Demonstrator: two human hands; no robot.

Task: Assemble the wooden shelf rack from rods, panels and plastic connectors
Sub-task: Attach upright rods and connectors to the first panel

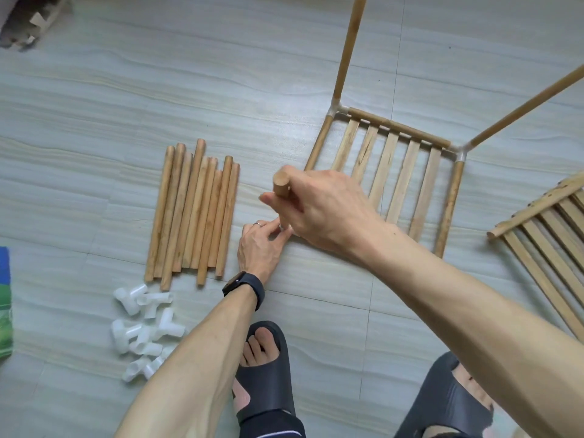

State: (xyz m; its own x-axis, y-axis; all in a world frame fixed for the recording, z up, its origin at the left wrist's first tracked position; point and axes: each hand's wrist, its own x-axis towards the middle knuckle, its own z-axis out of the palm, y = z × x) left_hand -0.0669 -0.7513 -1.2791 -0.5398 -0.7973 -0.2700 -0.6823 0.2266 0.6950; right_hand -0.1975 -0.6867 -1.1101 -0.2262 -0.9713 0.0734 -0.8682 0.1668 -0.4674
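Observation:
A slatted wooden panel [392, 172] lies on the floor with side rods, clear connectors at its two far corners and two upright rods [349, 49] rising from them. My right hand [325, 207] grips a wooden rod [281, 184] held upright over the panel's near left corner. Below it, my left hand [262, 245] pinches a plastic connector at that corner; the connector is mostly hidden by my fingers. Several loose rods [192, 210] lie side by side to the left. A pile of white plastic connectors [142, 327] sits below them.
A second slatted panel [546, 235] lies at the right edge. My feet in dark slippers [265, 374] stand on the grey tiled floor near the bottom. Cardboard scraps [31, 20] are at the top left, and a coloured bag [4, 305] at the left edge.

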